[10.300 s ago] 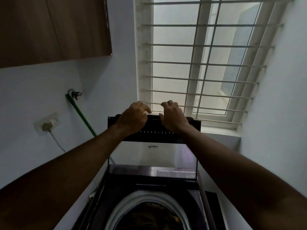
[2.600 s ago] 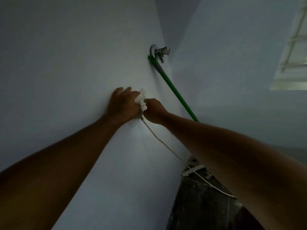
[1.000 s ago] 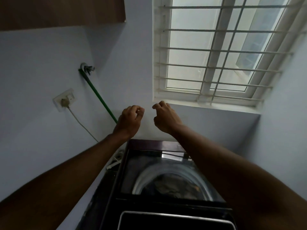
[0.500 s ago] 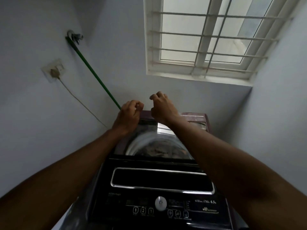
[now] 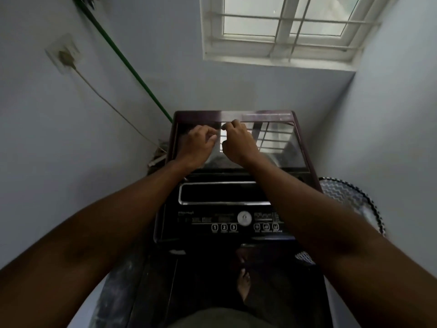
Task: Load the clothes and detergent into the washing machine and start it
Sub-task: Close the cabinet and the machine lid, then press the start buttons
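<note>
From the head camera you are looking down on the dark top-loading washing machine (image 5: 236,185), which stands in a narrow corner between pale walls. Its glass lid (image 5: 279,143) lies flat and closed over the tub, mirroring the barred window (image 5: 283,27) above the machine's far edge. What is in the tub under the glass cannot be made out.

Your left hand (image 5: 197,144) hovers over the far left part of the lid with the fingers loosely curled and nothing in them. Your right hand (image 5: 237,142) is just beside it, over the middle of the lid near its far edge, fingers bent inward; no object shows in its grasp, and whether the fingertips touch the glass cannot be told. The two hands nearly meet.

At the machine's near edge sits the black control panel (image 5: 236,221) with a round silver dial (image 5: 244,218) in the middle and rows of small buttons on both sides of it.

On the left wall a white socket plate (image 5: 63,53) carries a plug, and a pale power cord (image 5: 113,110) runs down from it to the machine's far left corner. A green hose (image 5: 132,67) slants down the same wall toward that corner. Off the machine's right edge stands a patterned mesh laundry basket (image 5: 350,197). Your bare foot (image 5: 243,285) shows on the floor below the panel.
</note>
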